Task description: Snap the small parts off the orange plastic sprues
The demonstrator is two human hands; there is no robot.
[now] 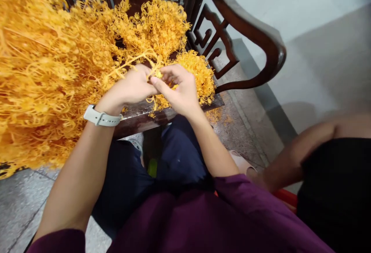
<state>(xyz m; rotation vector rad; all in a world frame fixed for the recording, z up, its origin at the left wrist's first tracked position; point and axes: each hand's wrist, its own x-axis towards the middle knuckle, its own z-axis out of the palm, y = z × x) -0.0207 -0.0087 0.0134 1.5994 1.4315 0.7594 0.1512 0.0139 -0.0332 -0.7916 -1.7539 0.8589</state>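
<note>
The left hand point(135, 86) hides most of its own fingers behind its back; the exact contact of both grips on the yellow sprig point(139, 56) is covered, and the right hand point(182, 88) is slightly blurred; the big yellow pile point(43, 79) is cut by the left edge; another person point(333, 171) is cut by the right edge; the green thing point(152, 166) below is too dim to identify.

Bench point(142, 123), flower heap point(43, 63) across its left, clump point(199, 75) at its right end by the armrest point(257, 30), left hand point(135, 86) and right hand point(183, 90) over its front.
</note>
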